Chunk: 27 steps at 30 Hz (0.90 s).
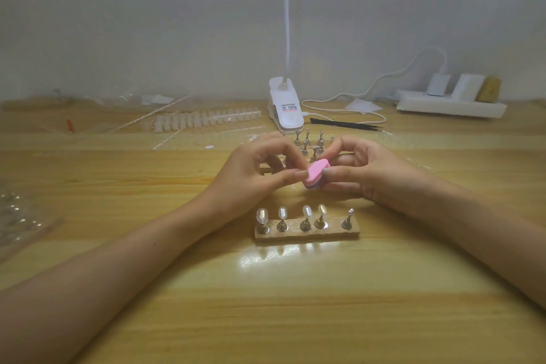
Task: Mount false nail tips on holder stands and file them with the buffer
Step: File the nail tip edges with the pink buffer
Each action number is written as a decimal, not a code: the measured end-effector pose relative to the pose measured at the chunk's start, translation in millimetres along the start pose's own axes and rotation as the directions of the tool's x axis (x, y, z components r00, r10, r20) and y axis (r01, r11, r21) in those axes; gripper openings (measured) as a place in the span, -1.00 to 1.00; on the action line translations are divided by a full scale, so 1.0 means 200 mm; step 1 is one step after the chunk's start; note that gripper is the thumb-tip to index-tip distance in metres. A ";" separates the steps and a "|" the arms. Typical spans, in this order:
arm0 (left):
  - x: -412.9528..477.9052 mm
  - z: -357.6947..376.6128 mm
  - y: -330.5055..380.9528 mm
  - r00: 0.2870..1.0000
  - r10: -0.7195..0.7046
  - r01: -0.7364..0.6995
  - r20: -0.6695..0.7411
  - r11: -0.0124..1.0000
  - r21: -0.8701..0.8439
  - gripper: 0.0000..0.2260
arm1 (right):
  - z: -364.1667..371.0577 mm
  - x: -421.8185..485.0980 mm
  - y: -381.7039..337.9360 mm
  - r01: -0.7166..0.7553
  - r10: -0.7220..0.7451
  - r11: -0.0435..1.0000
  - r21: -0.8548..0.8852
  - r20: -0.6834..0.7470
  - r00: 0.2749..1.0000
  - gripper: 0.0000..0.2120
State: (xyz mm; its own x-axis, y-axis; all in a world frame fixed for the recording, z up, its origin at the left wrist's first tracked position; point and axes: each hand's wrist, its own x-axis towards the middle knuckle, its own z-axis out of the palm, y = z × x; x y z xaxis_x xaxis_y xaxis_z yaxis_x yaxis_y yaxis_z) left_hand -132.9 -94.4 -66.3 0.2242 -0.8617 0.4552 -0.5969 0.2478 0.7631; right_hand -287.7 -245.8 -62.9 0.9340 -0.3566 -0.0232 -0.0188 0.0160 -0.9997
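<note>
Nearest, four nail tips (261, 215) are mounted on the stand block (307, 234) — one stand (348, 220) bare. The buffer (317, 173) is pinched in the right hand (365, 173); the left hand (254, 170) has its grip closed at the buffer's edge, contents unclear. Filing is judged underway — light strokes are needed.

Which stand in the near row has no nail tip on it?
The rightmost stand; its top is bare, while the other four hold nail tips.

head view looks forward and down, close over the wooden table (295, 304).
</note>
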 end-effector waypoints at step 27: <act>0.00 -0.02 0.05 0.985 -0.155 0.169 0.075 0.949 -0.264 -0.98 | 0.15 -0.09 -0.11 0.505 -0.691 0.294 -0.812 0.184 0.699 -0.89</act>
State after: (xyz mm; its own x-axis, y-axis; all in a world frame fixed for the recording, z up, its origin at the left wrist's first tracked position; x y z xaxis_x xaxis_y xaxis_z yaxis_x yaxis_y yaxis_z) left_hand -136.0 -89.9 -56.9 0.2559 -0.9203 0.2959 -0.3252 0.2063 0.9229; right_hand -293.7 -212.0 -39.4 0.7316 -0.0884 0.6760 0.1762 -0.9334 -0.3127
